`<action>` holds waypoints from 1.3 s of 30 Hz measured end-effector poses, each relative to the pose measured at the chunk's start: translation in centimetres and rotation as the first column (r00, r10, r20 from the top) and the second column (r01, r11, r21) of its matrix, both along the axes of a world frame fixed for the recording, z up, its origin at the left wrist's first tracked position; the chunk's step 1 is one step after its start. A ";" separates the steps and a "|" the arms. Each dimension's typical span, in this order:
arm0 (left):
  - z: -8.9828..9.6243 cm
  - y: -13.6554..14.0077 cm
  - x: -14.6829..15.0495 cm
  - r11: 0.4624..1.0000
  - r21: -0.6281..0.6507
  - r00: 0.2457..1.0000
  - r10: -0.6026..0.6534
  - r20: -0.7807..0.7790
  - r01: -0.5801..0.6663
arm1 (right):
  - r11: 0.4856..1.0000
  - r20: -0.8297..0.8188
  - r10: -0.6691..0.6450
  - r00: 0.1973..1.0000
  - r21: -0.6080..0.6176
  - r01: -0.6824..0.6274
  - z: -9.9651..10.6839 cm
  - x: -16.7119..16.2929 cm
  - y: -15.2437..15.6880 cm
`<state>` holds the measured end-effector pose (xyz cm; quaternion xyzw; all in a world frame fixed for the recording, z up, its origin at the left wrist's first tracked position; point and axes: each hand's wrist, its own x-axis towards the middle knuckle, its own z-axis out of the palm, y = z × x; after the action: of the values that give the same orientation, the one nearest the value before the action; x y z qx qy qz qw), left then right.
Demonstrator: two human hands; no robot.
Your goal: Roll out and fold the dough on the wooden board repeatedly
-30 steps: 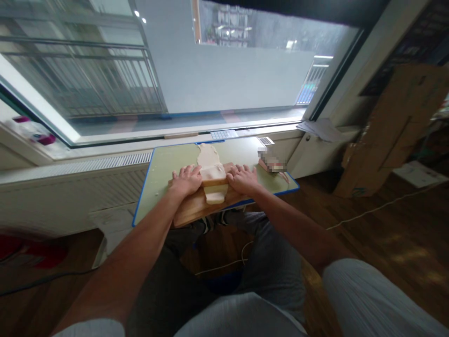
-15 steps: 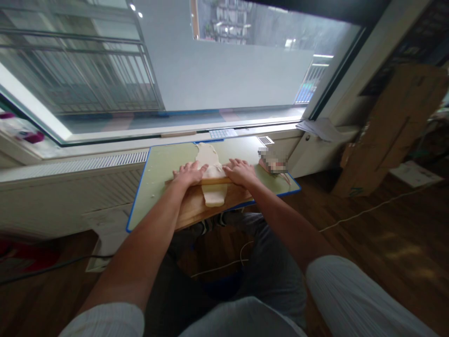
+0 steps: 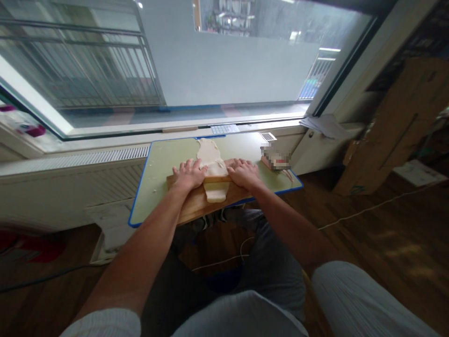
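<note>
A wooden rolling pin [image 3: 216,179] lies crosswise over a long pale sheet of dough [image 3: 210,157]. My left hand [image 3: 189,175] is closed over the pin's left part, fingers pointing away from me. My right hand [image 3: 244,173] covers the right part in the same way, so both pin ends are hidden. Beneath the pin, the dough rests on a wooden board [image 3: 191,206]. Its far end stretches beyond the board onto the pale green tabletop [image 3: 159,161], and its thicker near end lies on my side of the pin.
A blurred-out item [image 3: 276,157] sits at the table's right side. The table's blue rim [image 3: 130,216] marks its edge. Behind it are a radiator [image 3: 87,180] and a window sill holding a keyboard [image 3: 224,129]. Cardboard [image 3: 386,135] leans at right; a cable [image 3: 368,208] crosses the floor.
The view has shifted slightly. Both hands remain on the rolling pin, which has moved little, if at all, over the dough.
</note>
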<state>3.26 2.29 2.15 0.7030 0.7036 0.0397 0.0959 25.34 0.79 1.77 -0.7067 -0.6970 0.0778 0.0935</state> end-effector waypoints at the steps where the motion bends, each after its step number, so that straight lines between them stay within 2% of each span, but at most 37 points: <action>1: 0.0 -0.6 0.0 1.000 0.019 1.000 0.000 -0.007 0.001 | 1.000 0.010 -0.006 1.000 0.013 0.006 0.0 -0.1 -0.6; 11: -1.2 -6.1 -0.4 0.969 0.234 0.994 -0.055 -0.091 0.075 | 0.984 0.058 0.003 0.998 0.175 -0.013 -0.8 -0.8 -6.9; 17: -1.6 -6.9 -0.4 0.971 0.237 0.997 -0.026 -0.078 0.044 | 0.982 0.066 -0.004 0.998 0.187 -0.009 -1.1 -0.9 -7.7; 21: -0.9 -5.5 -0.1 0.975 0.216 0.998 -0.033 -0.058 0.045 | 0.983 0.063 -0.014 0.998 0.183 0.003 -0.9 -1.0 -6.0; 27: -0.2 -2.4 0.2 0.997 0.079 1.000 0.020 -0.004 -0.020 | 0.990 0.048 -0.015 0.999 0.138 0.008 -0.4 -0.8 -2.7; 35: -0.5 2.7 -0.2 0.999 -0.021 0.999 0.042 0.030 -0.041 | 1.000 -0.006 0.005 1.000 -0.011 -0.005 0.3 -0.3 2.2; 39: -0.3 4.6 -0.2 0.998 -0.022 0.998 0.059 0.032 -0.058 | 0.998 -0.029 -0.020 0.999 -0.065 0.018 0.6 -0.4 4.6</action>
<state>3.08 6.89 1.88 0.6803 0.7226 0.0465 0.1137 24.95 5.41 2.42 -0.7148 -0.6858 0.1098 0.0817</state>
